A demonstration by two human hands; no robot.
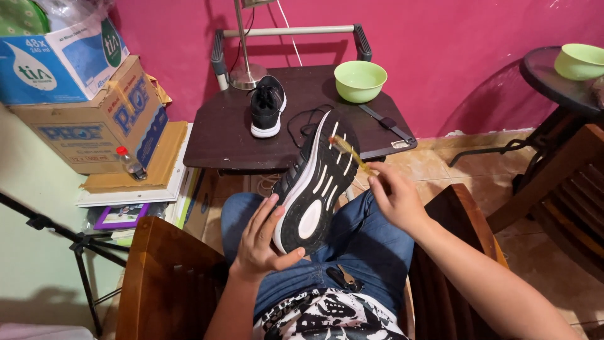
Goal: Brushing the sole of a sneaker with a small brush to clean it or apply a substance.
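My left hand (261, 236) grips a black sneaker (313, 182) by its heel, sole turned up toward me, over my lap. The sole is black with white grooves and a white oval patch. My right hand (395, 196) pinches a thin yellow stick-like tool (350, 151), blurred, whose far end touches the sole near the toe. The matching black sneaker (267, 107) with a white sole stands upright on the dark wooden table (220, 138) in front of me.
A light green bowl (360, 80), a black strap (388, 122), a black cord and a metal lamp base (246, 75) share the table. Cardboard boxes (94, 119) and a small bottle (130, 162) are stacked left. A round side table with another green bowl (579, 60) stands right.
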